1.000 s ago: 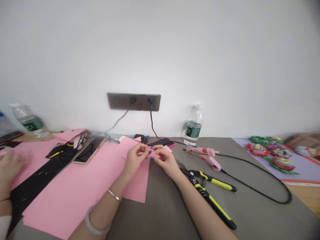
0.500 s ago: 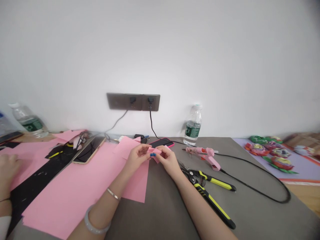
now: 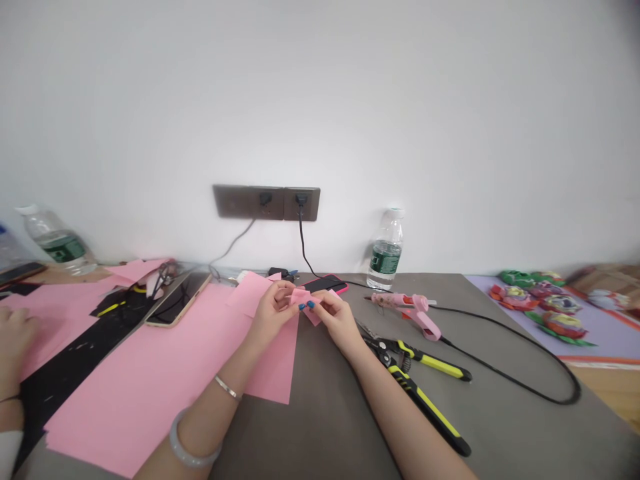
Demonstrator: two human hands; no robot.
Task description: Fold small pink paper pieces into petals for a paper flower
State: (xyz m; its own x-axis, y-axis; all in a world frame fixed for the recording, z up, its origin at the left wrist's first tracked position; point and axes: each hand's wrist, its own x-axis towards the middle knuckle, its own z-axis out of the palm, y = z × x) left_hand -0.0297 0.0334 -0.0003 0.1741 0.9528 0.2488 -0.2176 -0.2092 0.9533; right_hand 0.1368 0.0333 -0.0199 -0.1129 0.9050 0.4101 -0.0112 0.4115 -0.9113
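Note:
Between my two hands, a little above the table, is a small piece of pink paper, folded or bent. My left hand pinches its left side with thumb and fingers. On its right side my right hand grips it, the thumb close to the left thumb. The fingers partly hide the paper's folds. Beneath and left of my left arm lie large pink paper sheets, with smaller pink pieces at their far end. A phone with a pink edge rests just behind my hands.
Right of my right arm lie yellow-black pliers and a pink glue gun with a looping black cord. A water bottle stands by the wall. Paper flowers sit far right. Another person's hand is at the left, near a phone.
My thumbs have moved slightly apart and the small pink paper has turned a little between my fingers. At the left, the other person's hand has shifted slightly.

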